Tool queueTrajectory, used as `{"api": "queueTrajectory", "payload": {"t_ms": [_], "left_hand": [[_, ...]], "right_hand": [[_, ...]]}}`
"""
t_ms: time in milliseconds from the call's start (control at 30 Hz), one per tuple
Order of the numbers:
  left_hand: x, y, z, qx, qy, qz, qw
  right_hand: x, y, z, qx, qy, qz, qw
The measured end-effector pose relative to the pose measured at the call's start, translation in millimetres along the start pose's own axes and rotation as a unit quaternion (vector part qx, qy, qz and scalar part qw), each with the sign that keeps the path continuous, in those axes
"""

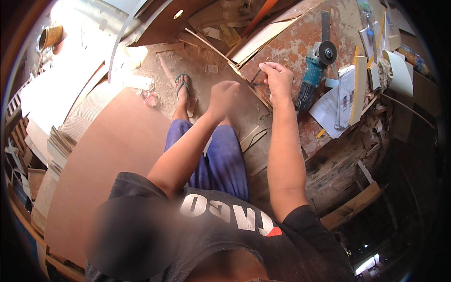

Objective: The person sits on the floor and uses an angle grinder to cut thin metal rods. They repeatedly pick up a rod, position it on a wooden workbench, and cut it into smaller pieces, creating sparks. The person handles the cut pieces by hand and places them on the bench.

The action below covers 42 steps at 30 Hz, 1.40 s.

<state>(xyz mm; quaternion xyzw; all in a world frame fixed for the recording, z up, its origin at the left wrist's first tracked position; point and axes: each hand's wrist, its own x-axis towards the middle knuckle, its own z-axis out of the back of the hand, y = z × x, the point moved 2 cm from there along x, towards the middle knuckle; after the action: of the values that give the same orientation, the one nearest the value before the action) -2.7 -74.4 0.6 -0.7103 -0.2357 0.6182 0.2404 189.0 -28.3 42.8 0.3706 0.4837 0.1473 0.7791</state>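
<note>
My right hand (279, 80) is raised over the edge of a worn red-brown tabletop (277, 58), its thumb and fingers pinched together. From the fingertips a thin dark stick (255, 76) points down and to the left; its exact kind is too small to make out. Left of it, my left hand (224, 99) hovers above my knees, blurred by motion, with its fingers curled in and no object visible in it. A teal and black angle grinder (310, 77) with a dark disc lies on the tabletop, just right of my right hand and apart from it.
A large curved brown board (110, 164) stands close on my left. White papers (336, 105) and wood strips crowd the table's right end. Scraps litter the dusty floor (204, 58) near my sandalled foot (182, 87). A yellowish bucket (50, 37) sits at the far left.
</note>
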Motion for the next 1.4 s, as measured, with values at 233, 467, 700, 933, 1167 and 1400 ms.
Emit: {"api": "queueTrajectory", "payload": {"t_ms": [233, 467, 700, 933, 1167, 1400], "left_hand": [[-1, -16, 8, 0.028, 0.009, 0.017, 0.999], [-4, -25, 6, -0.027, 0.056, 0.056, 0.997], [2, -28, 1, -0.026, 0.052, 0.068, 0.996], [-1, -32, -5, -0.084, 0.064, 0.096, 0.990], [-2, -36, -7, -0.103, 0.066, 0.125, 0.985], [18, -8, 2, -0.006, 0.099, 0.026, 0.995]], "right_hand": [[-9, 29, -2, -0.003, 0.041, -0.076, 0.996], [4, 22, -9, -0.019, 0.036, -0.076, 0.996], [12, 7, -14, -0.062, 0.034, -0.054, 0.996], [14, 2, -15, -0.045, 0.032, -0.050, 0.997], [19, -5, -13, -0.045, 0.036, -0.048, 0.997], [14, 4, -18, -0.078, 0.019, -0.062, 0.995]]}}
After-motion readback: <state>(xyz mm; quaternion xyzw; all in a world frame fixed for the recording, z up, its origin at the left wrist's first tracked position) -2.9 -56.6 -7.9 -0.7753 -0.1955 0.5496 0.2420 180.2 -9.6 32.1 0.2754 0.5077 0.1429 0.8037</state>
